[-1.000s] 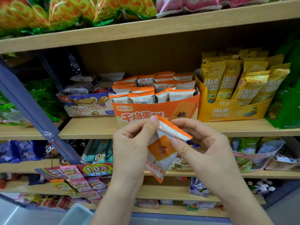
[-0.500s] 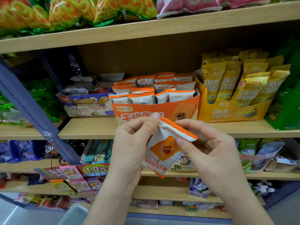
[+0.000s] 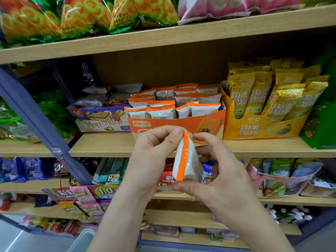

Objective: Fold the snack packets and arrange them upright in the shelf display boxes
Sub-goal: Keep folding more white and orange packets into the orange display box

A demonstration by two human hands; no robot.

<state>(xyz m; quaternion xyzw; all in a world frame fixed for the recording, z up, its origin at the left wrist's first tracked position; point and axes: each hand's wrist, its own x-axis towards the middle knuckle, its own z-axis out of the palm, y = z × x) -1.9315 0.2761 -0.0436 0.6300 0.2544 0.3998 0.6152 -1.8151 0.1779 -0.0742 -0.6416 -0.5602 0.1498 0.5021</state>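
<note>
We see soft, even light falling from above and in front, leaving the recess behind the orange display box [image 3: 163, 122] in shadow. Glare streaks the bags [image 3: 72, 17] above it, the shelves [image 3: 181, 39] bow toward the edges, and the goods [image 3: 81, 200] below it look blurred.

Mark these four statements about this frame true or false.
1. The left hand and right hand both hold the orange-edged snack packet. True.
2. The held packet sits inside a box. False: it is held in front of the shelf, outside every box.
3. The yellow display box stands right of the orange display box. True.
4. The orange display box is empty. False: upright packets fill it.
</note>
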